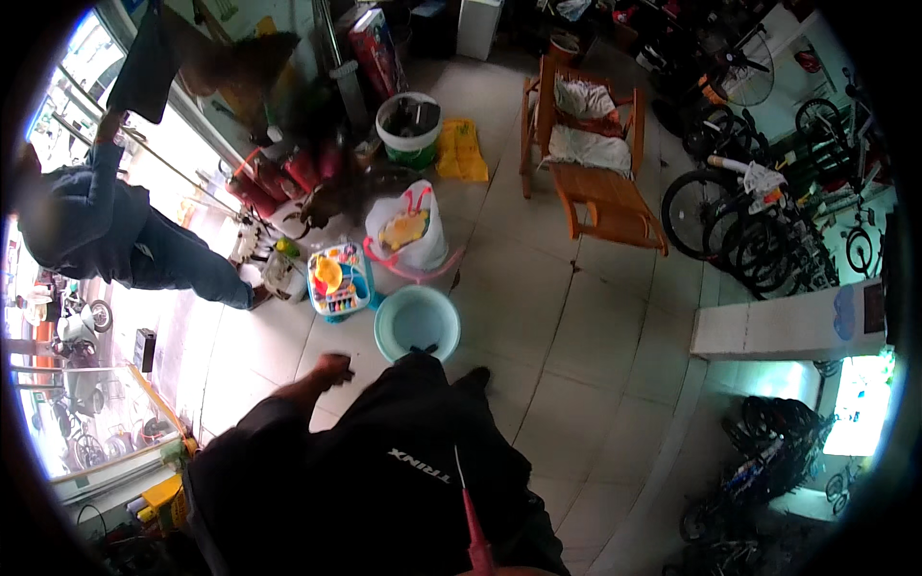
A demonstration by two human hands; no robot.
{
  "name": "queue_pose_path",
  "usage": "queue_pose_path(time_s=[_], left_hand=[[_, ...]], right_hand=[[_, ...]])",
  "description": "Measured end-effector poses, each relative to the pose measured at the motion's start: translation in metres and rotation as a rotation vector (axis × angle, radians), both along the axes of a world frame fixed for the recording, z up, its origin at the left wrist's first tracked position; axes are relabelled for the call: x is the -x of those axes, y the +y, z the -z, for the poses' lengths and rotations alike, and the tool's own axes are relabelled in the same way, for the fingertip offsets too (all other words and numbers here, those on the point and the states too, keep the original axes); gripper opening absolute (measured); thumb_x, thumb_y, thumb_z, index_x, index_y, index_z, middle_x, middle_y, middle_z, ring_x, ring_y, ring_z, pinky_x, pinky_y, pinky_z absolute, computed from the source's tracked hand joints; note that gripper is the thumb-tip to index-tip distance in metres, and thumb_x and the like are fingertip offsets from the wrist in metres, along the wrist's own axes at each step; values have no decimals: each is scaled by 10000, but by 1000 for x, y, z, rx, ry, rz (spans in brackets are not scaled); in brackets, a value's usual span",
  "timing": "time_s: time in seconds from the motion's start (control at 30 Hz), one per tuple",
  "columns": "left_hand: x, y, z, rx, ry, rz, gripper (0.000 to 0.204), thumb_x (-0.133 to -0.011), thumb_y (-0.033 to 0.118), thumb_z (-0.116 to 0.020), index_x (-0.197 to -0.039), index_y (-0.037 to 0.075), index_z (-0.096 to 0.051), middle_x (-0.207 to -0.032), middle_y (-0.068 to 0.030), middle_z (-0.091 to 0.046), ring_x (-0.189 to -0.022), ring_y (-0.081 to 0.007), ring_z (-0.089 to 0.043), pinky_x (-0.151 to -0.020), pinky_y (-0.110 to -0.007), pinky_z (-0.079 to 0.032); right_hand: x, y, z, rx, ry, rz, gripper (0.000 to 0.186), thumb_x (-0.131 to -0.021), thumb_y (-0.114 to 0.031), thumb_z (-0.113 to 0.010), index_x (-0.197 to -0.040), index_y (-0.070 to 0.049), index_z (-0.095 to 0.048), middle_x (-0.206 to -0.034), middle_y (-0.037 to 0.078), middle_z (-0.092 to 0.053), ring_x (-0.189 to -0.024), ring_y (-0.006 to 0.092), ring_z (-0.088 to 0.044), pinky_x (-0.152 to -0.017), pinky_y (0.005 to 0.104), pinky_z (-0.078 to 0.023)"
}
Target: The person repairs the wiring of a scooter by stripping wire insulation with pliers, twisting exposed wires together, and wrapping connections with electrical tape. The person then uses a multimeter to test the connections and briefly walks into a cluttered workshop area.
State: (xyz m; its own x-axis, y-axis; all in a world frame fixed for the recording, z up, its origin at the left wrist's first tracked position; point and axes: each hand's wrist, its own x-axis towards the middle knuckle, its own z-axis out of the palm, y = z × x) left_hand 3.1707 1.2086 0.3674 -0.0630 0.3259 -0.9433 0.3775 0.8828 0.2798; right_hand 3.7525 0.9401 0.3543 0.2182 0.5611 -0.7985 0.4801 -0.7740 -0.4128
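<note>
My left hand (335, 371) reaches out to the left of the pale blue basin (384, 331), apart from it. Its fingers are curled closed; whatever may be in them is too small to tell. At the lower edge shows a sliver of my right hand (519, 571), closed at the base of a thin tool with a red handle (476, 531) and a slender, pointed metal shaft. That tool points up in front of my dark shirt (384, 480). The basin stands on the floor; small dark shapes show at its near side.
Past the basin are a toy set (338, 280), a white bucket (413, 254) with pink parts, and a green-white bucket (408, 154). A wooden chair (607, 204) stands farther off. Bicycles (706, 211) line the right. Another person (91, 221) stands at the left doorway.
</note>
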Motion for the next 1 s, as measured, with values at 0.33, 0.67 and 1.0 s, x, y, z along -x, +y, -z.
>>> queue_pose_path(time_s=[0.33, 0.67, 1.0], left_hand=[[-137, 41, -57, -11, -76, -414, 450, -996, 230, -551, -1419, 84, -597, -1122, -127, -761, -976, -270, -737, -826, -435, -566], [-187, 375, -39, -390, -13, -403, 366, -970, 304, -560, -1104, 35, -769, -877, -57, -721, -719, -160, -658, -618, -332, -531], [-164, 658, -91, -426, -100, -478, 441, -987, 243, -460, -1309, 7, -648, -931, -129, -779, -828, -202, -753, -710, -340, -574]], right_hand=[[-171, 352, -24, 60, 31, 487, 265, -1025, -256, -566, -1162, -36, -619, -969, 142, -662, -755, 256, -695, -566, 403, -576], [-151, 641, -33, -156, -2, -971, 238, -949, -228, -639, -1004, -3, -697, -917, 211, -695, -807, 364, -708, -687, 470, -583], [-122, 921, -8, -203, 141, -485, 350, -1009, -284, -551, -1066, 17, -720, -920, 220, -719, -845, 370, -677, -754, 467, -508]])
